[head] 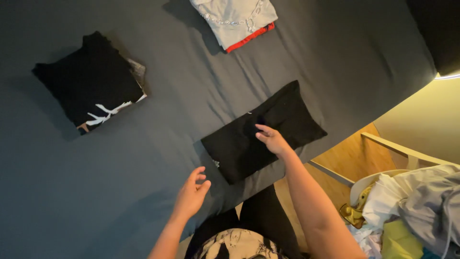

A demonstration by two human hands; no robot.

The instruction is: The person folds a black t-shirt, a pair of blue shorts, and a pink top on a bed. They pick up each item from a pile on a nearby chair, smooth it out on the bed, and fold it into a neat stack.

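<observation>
Head view: two bare hands over a folded black garment (263,132) on a dark grey bed sheet (335,62).

The garment lies flat near the sheet's near edge, just in front of the person. The right hand (272,139) rests on its middle with fingers flat, pressing and gripping nothing. The left hand (191,194) hovers above the sheet just beside the garment's near-left corner, fingers loosely curled and empty. A black folded stack (91,81) sits toward the left edge, a grey and red stack (235,20) at the far edge. A heap of unfolded laundry (412,206) lies beside the bed, off the sheet's near-right edge.
</observation>
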